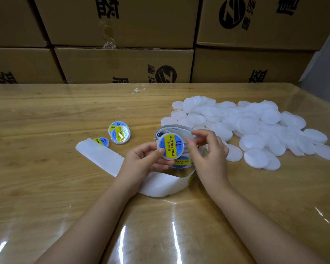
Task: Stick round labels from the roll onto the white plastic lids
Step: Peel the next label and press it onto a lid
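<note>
**Labelled lid held over the roll, right hand at its rim**

The left hand (143, 157) pinches the labelled lid (171, 145) by its left edge, thumb on the face and the other fingers behind. The lid hangs just above and in front of the label roll (172, 129), its face tilted toward the camera. The blue and yellow label covers nearly the whole face and looks centred.

The right hand (206, 151) is curled at the lid's right edge, directly over the roll, with the thumb tip against the rim. Whether its grip is closed on the rim or only touching it, I cannot tell.

The lid looks light, thin and fairly stiff, with smooth plastic that could slip, so the rim is the place to hold it, leaving the face free for pressing the label flat. The label is soft and sticky and, once down, likely unforgiving of a crooked start.

The pile of white lids (255, 126) lies to the right of the roll, its nearest lids touching it. Three finished lids (120, 134) sit to the roll's left. The spent backing strip (101, 155) trails from the roll under the left wrist toward them. All of it rests on the glossy table (46, 121).
</note>
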The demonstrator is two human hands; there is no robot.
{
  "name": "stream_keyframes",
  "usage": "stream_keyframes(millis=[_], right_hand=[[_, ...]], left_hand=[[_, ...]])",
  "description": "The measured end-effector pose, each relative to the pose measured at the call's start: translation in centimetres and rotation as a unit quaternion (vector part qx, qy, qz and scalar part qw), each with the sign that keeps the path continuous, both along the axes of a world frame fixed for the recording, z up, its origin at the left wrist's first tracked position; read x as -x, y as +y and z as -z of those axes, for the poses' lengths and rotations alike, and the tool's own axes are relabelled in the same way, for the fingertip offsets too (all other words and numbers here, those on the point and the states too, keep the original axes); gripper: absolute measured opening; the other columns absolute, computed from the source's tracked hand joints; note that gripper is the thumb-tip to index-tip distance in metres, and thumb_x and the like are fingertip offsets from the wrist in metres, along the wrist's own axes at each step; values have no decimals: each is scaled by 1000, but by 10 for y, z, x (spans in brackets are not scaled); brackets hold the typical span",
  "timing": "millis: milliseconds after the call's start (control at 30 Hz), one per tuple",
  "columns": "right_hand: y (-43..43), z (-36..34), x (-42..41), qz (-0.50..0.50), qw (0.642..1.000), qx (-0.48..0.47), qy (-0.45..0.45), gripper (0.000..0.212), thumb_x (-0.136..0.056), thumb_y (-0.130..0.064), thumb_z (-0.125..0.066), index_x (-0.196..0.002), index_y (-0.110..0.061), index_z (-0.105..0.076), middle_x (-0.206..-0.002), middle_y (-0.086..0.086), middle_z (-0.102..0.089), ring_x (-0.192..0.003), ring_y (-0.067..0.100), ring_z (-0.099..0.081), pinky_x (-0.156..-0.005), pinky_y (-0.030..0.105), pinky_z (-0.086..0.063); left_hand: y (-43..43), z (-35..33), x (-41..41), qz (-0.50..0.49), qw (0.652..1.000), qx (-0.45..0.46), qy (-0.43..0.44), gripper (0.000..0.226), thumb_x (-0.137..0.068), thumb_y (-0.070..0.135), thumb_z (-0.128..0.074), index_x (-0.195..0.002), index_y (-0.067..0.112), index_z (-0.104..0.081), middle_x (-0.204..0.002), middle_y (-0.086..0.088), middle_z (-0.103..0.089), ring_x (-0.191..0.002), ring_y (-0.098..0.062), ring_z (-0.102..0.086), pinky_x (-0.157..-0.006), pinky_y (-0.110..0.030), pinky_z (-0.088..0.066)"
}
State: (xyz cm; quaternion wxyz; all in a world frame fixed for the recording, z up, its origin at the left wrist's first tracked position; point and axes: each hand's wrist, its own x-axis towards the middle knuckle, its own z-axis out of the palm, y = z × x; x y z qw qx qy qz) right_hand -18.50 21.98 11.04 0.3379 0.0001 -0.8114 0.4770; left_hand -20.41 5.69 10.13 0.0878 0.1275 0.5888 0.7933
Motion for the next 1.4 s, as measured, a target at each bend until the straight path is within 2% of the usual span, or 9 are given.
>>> stream_keyframes(millis=[67, 133, 233, 367, 500, 833, 1133, 1233, 1400], right_hand=[[-2, -2, -2, -53, 999, 12, -6, 24, -80, -38, -61, -103, -31, -57, -79, -17, -61, -90, 6, -56, -97, 44, -37], [-4, -2, -3, -88, 996, -9, -28, 33, -75, -43, -64, -106, -41, -54, -82, -18, -61, -96, 12, -55, -99, 36, -35], [-6, 0, -5, -92, 995, -42, -26, 33, -71, -45, -66, -99, -53, -51, -78, -20, -55, -99, -8, -41, -90, 25, -36], [-9, -1, -7, -81, 996, -43, 0, 16, -80, -39, -61, -93, -47, -59, -71, -19, -50, -91, -13, -39, -85, 32, -40], [-9, 0, -6, -78, 996, -45, -20, 13, -86, -38, -52, -93, -41, -63, -73, -17, -54, -91, 4, -46, -87, 28, -36], [-13, 4, -5, -93, 994, -57, -22, 23, -72, -40, -70, -89, -33, -56, -77, -20, -55, -92, -18, -40, -85, 42, -42], [-10, 10, -2, -65, 996, -36, -38, 14, -90, -36, -52, -77, -39, -47, -74, -9, -59, -89, 6, -35, -85, 40, -41], [-10, 9, -1, -67, 997, -13, -31, 6, -86, -37, -52, -85, -32, -54, -72, -11, -59, -90, -7, -38, -85, 41, -42], [-9, 8, -1, -87, 994, -58, -15, 21, -77, -34, -65, -97, -32, -58, -71, -12, -57, -94, -21, -37, -86, 33, -37]], left_hand=[[1, 1, 0, 4, 1000, 5, 3, 18, -78, 23, -63, -92, 16, -72, -82, -13, -73, -72, -24, -72, -60, -25, -56], [1, 1, 0, 5, 1000, 15, 10, 21, -78, 23, -63, -95, 13, -70, -81, -13, -73, -68, -23, -71, -59, -25, -56], [2, 0, -1, 6, 999, 38, 21, 15, -77, 25, -64, -87, 18, -72, -74, -11, -71, -63, -21, -69, -58, -25, -56], [3, -1, -2, 4, 998, 61, 26, 11, -73, 31, -67, -77, 22, -71, -69, -6, -69, -55, -18, -65, -56, -25, -56], [4, 0, -3, -15, 997, 69, 28, 24, -74, 36, -65, -81, 13, -66, -70, -8, -69, -54, -20, -65, -56, -27, -56], [3, -1, -1, -44, 996, 72, 25, 21, -71, 42, -66, -70, 21, -69, -65, -7, -67, -49, -17, -62, -53, -24, -55], [3, 0, -1, -7, 997, 76, 18, 14, -71, 30, -69, -82, 21, -74, -76, -7, -71, -54, -19, -65, -56, -26, -56], [2, 1, 0, -14, 998, 59, 27, 17, -71, 22, -71, -87, 26, -73, -77, -6, -68, -57, -16, -64, -55, -23, -53], [2, 1, 0, -39, 996, 71, 49, 17, -77, 23, -73, -92, 32, -72, -85, -10, -67, -65, -18, -60, -60, -29, -54]])
